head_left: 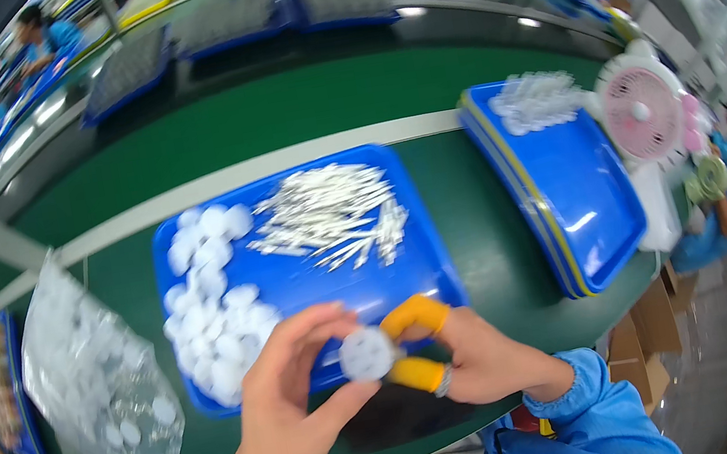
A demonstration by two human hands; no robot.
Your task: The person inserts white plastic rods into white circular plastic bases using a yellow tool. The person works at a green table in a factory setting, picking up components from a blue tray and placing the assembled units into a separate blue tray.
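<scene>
Above the near edge of a blue tray [430, 235], a small round white plastic piece [367, 354] with darker spots on its face is held between my hands. My left hand [300, 394] curls round it from the left, thumb below and fingers above. From the right, my right hand [474, 352] pinches its edge, with yellow finger covers on thumb and forefinger. White plastic discs [214, 331] lie heaped along the tray's left side. A pile of thin white stick-like parts [323, 210] fills its upper middle.
A clear bag [98, 383] of white discs lies left of the tray. Stacked blue and yellow trays [574, 203] stand right, clear plastic parts [538, 99] on top. Beside them is a pink and white fan [640, 112]. Past the green table runs a line with parts trays [226, 20]; other people work nearby.
</scene>
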